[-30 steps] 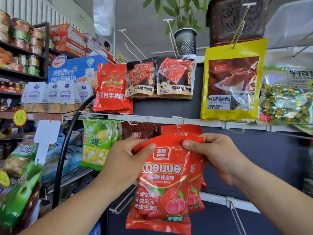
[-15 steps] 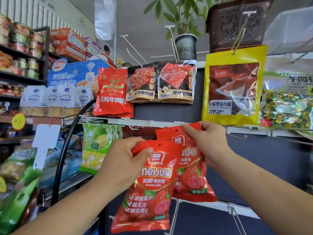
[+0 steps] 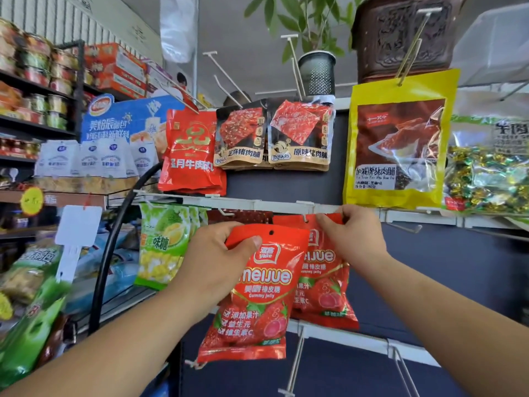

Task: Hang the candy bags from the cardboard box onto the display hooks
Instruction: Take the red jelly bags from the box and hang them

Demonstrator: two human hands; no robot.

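Right now two red gummy-jelly bags are in play, one per hand. The left hand point(image 3: 217, 262) grips the front gummy bag point(image 3: 257, 305) at its upper left corner, with the thumb curled across the glossy face and the fingers hidden behind. This bag hangs near the centre of the frame. It is a flat, crinkly foil pouch printed with strawberries, with a small round hole punched in its top seal.

The right hand point(image 3: 352, 239) pinches the top edge of the rear gummy bag point(image 3: 323, 282), just right of centre, thumb and fingertips closed on the seal. That bag's top edge meets the white rail point(image 3: 257, 204), and its hole sits at a short hook point(image 3: 305, 218). Whether the hook passes through the hole cannot be told.

Above the rail hang one red pouch point(image 3: 190, 156), two dark jerky pouches point(image 3: 243, 136) side by side, one large yellow pouch point(image 3: 400, 144) and, at the right edge, one clear bag of foil-wrapped sweets point(image 3: 486, 173). Left of the hands, green durian candy bags point(image 3: 164, 247) hang in an overlapping row; their number cannot be told. Two thin lower wire pegs point(image 3: 294, 362) jut from the lower rail at the bottom of the frame.

Half a second earlier the rear bag was tilted just under the rail; it has since risen against the rail and straightened. The front bag, which slanted down to the left, now hangs higher and closer to upright. A second ago both hands held the two bags stacked together below the rail.
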